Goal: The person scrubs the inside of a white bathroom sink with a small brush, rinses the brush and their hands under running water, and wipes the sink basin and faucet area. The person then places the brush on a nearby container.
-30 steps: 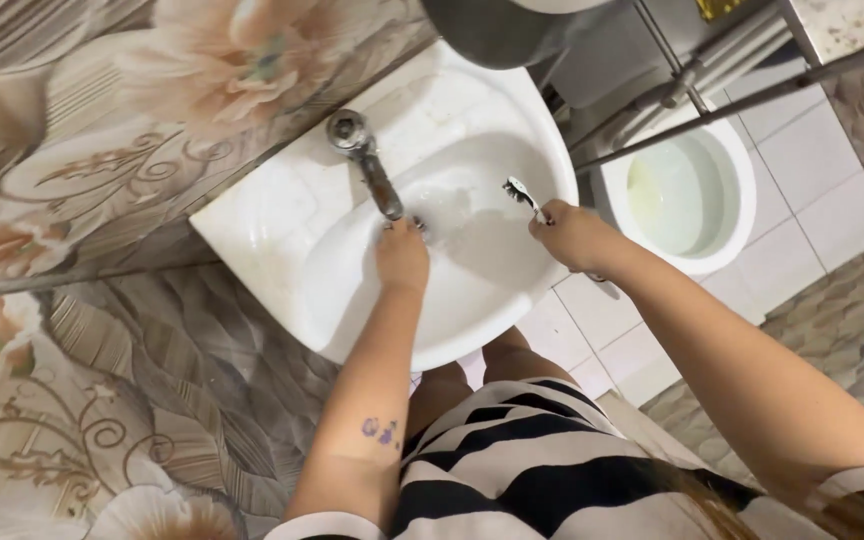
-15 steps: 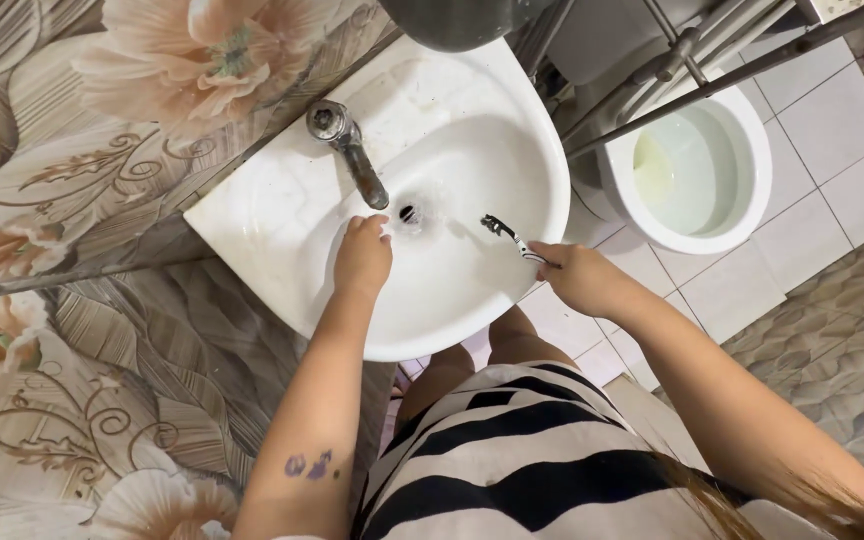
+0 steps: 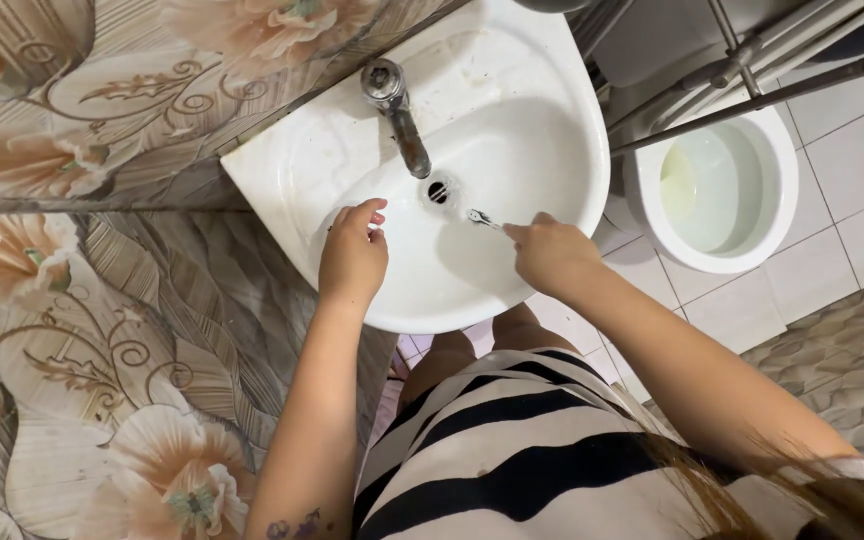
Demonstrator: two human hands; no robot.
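Over the white sink (image 3: 562,90), the right hand (image 3: 549,252) is closed around the handle of a toothbrush (image 3: 479,218). Only the head and a short piece of the neck come out past the fingers; the rest of the handle is hidden inside the fist. The brush hangs above the basin, just beside the round drain (image 3: 438,191) and a little below the mouth of the metal faucet (image 3: 400,115).

Its long axis lies almost flat and runs from the right hand toward the drain, so the head points to the left and slightly away from the person. I cannot tell which way the bristles face; they are too small to see.

The left hand (image 3: 352,258) holds nothing. Its fingers are loosely curled and a little spread, and it hovers above the left slope of the basin, apart from the brush and from the faucet.

I think some things could go wrong here. The hands and handle are probably wet, so the brush may slip from the fingers and fall beside the drain. The head is also near the faucet, and a quick move forward may knock it against the metal. Beside the sink the toilet (image 3: 717,185) stands open, so a brush that jumps over the rim may land there or on the tiled floor (image 3: 857,150).
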